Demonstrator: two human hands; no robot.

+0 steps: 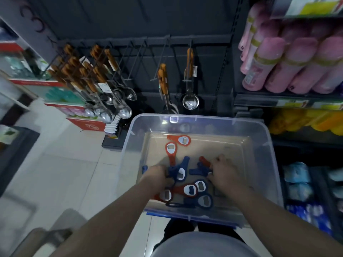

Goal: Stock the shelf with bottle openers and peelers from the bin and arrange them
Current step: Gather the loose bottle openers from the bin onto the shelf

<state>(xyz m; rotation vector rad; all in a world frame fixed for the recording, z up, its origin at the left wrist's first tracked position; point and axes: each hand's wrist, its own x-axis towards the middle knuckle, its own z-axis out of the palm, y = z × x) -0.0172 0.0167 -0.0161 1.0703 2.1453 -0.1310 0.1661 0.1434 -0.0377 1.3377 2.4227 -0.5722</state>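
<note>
Both hands reach down into the bin among the openers.
The left hand curls its fingers round a blue opener at lower centre. The right hand lies knuckles-up against a red opener, fingertips hidden, so its grip cannot be told. Both forearms cross the near rim. The bin's floor lies open toward its far wall. Wire hooks stand above, between the ladles.

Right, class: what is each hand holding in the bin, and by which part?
The left hand grips a blue bottle opener at its head end. Whether the right hand holds anything cannot be told.
</note>
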